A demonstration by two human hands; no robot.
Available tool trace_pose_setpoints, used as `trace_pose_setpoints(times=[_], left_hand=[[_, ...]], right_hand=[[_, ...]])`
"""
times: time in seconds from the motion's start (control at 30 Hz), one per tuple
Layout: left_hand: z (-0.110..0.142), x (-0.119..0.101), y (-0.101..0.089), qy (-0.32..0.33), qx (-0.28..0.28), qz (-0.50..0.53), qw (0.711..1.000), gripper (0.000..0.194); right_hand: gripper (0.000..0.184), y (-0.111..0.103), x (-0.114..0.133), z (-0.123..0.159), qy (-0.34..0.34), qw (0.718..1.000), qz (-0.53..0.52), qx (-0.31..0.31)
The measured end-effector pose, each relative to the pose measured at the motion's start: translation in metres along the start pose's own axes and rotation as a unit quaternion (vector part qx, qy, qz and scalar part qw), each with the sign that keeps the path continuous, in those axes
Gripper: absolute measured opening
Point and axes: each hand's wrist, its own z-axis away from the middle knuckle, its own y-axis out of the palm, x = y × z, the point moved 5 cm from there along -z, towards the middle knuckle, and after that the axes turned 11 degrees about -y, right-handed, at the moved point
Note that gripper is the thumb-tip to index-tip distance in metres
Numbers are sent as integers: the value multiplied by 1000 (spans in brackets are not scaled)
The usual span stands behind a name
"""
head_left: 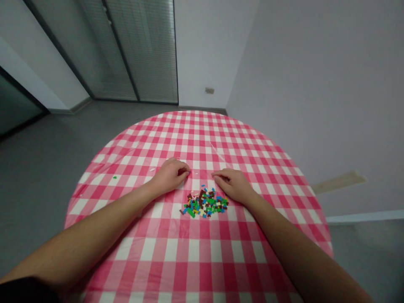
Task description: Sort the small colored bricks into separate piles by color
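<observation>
A small heap of tiny building bricks in green, blue, brown, white and yellow lies on the checked tablecloth. Beyond the heap's left side, my left hand rests on the cloth, thumb and forefinger curled together at the tips. On the opposite side, my right hand lies close to the heap's upper right edge, fingers together and thumb tip near the forefinger. Whatever may be between either hand's fingertips is too small to make out. A tiny white piece lies between the two hands.
A green piece lies apart on the left of the round table, and a white scrap sits beside my left hand. Past the far edge are a glass partition with blinds and a wall at the right.
</observation>
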Motion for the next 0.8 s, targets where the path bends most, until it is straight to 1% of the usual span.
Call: trace_pose_setpoints(times=[0.17,0.27,0.4,0.6,0.73,0.8], left_hand=[[-1,2,0,-9,-21,-38,999,16],[-2,4,0,-8,-22,-48,999,16],[-2,6,2,3,-19,-40,999,18],[-2,2,-2,-5,-22,-12,1000,17],[-2,2,-5,2,-36,8,999,19],[0,-1,-4,25,-32,1,999,18]], right_hand=[[23,2,5,0,-16,1000,15,8],[23,3,11,0,-30,999,31,14],[20,6,14,0,-40,998,39,32],[20,10,16,-1,-57,995,64,54],[21,1,16,2,-44,995,68,58],[20,-6,13,5,-32,996,63,60]])
